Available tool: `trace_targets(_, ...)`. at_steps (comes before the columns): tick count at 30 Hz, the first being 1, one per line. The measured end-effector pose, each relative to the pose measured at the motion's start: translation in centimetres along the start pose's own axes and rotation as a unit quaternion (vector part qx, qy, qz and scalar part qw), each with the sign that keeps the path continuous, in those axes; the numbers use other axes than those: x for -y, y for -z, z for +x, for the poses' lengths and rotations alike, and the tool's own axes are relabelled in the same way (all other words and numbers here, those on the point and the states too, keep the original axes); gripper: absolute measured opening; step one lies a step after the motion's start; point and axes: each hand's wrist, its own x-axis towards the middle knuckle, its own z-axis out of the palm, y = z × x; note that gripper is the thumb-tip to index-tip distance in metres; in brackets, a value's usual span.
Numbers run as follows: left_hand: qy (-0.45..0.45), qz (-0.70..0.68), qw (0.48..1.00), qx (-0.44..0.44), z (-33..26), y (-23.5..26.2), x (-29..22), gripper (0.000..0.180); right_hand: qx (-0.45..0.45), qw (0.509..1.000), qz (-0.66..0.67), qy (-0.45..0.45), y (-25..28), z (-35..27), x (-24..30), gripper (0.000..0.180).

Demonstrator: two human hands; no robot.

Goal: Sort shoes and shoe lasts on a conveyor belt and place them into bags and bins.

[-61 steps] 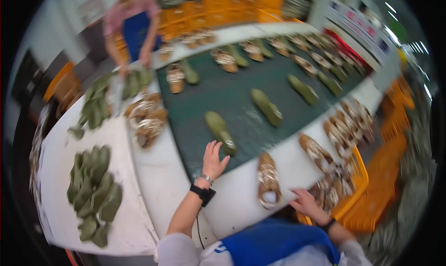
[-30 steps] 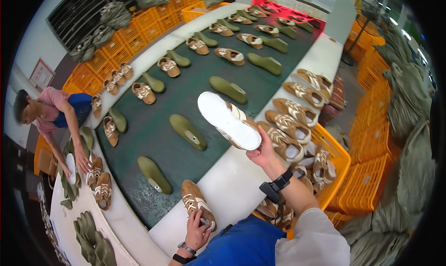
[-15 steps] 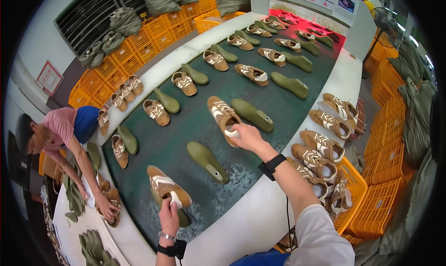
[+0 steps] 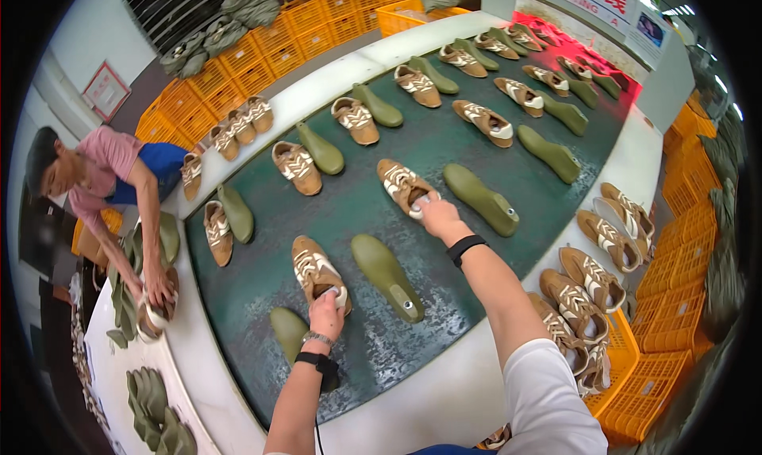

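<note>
Head | hands (image 4: 326,315) gripping brown shoes (image 4: 311,269) by the heel, one each | toes away, leftward | long axes roughly parallel

Shoes (image 4: 355,121) and lasts (image 4: 383,274) are arranged on the belt (image 4: 246,288). To its left, more lasts (image 4: 148,393) are piled on a table (image 4: 105,375); to its right, more shoes (image 4: 570,294) are lined up beside crates (image 4: 673,312).

Forearms (image 4: 492,300) outstretched, left grip (image 4: 326,313) curled, right grip (image 4: 440,217) curled farther out
</note>
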Motion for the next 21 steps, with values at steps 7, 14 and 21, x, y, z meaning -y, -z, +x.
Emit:
trace_targets(7,0.035,-0.038,0.997,0.057,3.5,-0.3,-3.8,0.035,-0.052,0.992,0.099,0.059,3.7,-4.9,6.5,0.026)
trace_targets(14,0.019,-0.003,0.999,0.049,4.7,-1.6,-4.5,0.036,0.121,0.990,0.005,0.075,0.0,-13.8,8.9,0.070)
trace_targets(21,0.019,-0.015,0.999,0.041,7.4,-3.1,-5.5,0.039,0.044,0.994,-0.036,0.095,-0.3,-11.0,6.9,0.069)
